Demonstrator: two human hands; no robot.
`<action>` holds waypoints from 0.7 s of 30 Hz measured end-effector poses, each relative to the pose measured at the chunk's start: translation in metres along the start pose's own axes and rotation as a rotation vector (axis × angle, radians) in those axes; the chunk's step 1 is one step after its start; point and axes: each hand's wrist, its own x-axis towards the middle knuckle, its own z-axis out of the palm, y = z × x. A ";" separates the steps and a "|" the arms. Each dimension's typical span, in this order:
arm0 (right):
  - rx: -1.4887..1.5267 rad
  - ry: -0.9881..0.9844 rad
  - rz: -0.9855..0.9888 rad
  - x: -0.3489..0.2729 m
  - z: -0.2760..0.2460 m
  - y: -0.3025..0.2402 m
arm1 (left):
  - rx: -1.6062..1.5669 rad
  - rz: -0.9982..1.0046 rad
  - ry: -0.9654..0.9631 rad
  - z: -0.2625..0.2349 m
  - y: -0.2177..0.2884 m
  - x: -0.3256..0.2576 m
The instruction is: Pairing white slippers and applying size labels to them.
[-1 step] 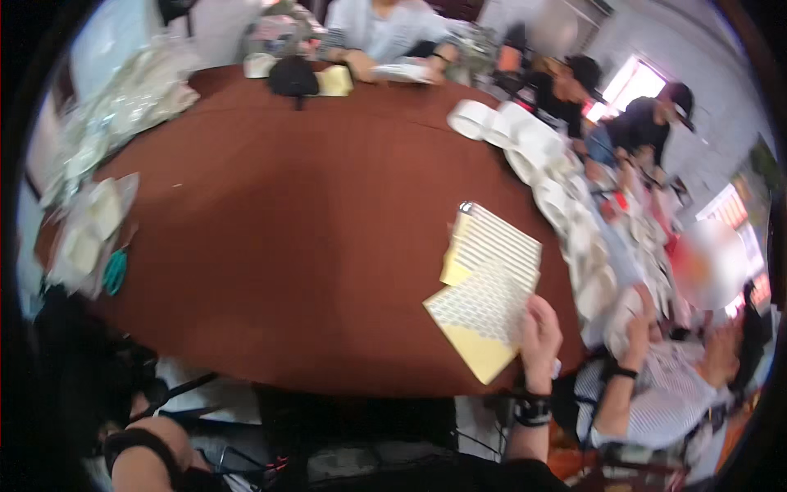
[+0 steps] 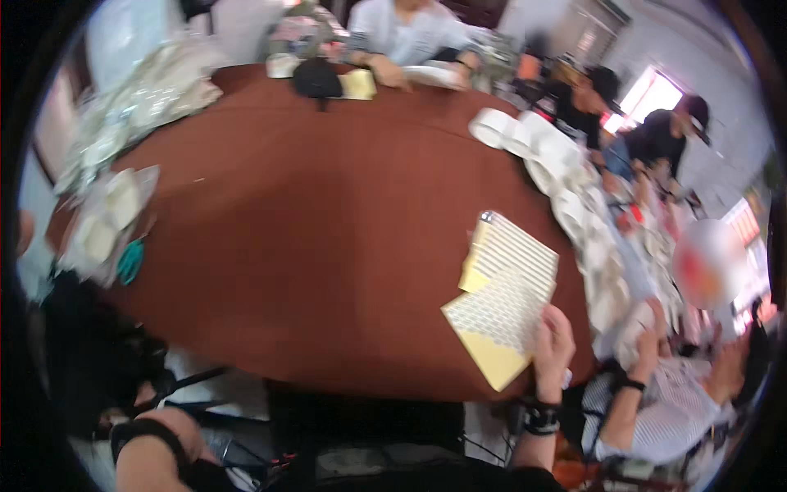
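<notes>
At the table's near right, my right hand [image 2: 555, 348] is closed, thumb and fingers at the right edge of a yellow-backed sticker sheet [image 2: 496, 307] covered in small pale labels. This sheet overlaps a second sheet [image 2: 525, 250] with pale stripes and a yellow edge. A small dark and silvery piece [image 2: 487, 217] sits at the second sheet's far corner. Low at the left, off the table, is my left hand [image 2: 176, 426], a black band round its wrist; its fingers are hidden and nothing held by it shows.
The round brown table [image 2: 270, 221] spreads ahead. White cup-shaped pieces [image 2: 545, 156] line its right edge. Teal-handled scissors [image 2: 129, 261] and plastic bags [image 2: 147, 98] lie at the left. A black cap [image 2: 316, 78] is at the far side. People sit across and at the right.
The whole view has shifted slightly, so the table and things appear a little farther right. My right hand keeps its hold on the sticker sheet.
</notes>
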 end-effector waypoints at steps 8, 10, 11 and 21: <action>0.100 -0.098 0.008 0.001 -0.002 0.011 | 0.187 -0.156 0.338 0.017 -0.002 -0.037; 0.093 -0.100 -0.001 0.004 -0.004 0.016 | 0.182 -0.171 0.366 0.022 -0.008 -0.054; 0.095 -0.107 -0.003 0.006 -0.001 0.016 | 0.222 -0.207 0.450 0.033 -0.008 -0.059; 0.090 -0.158 0.014 0.007 0.004 -0.001 | 0.475 -0.808 1.031 0.047 -0.042 -0.093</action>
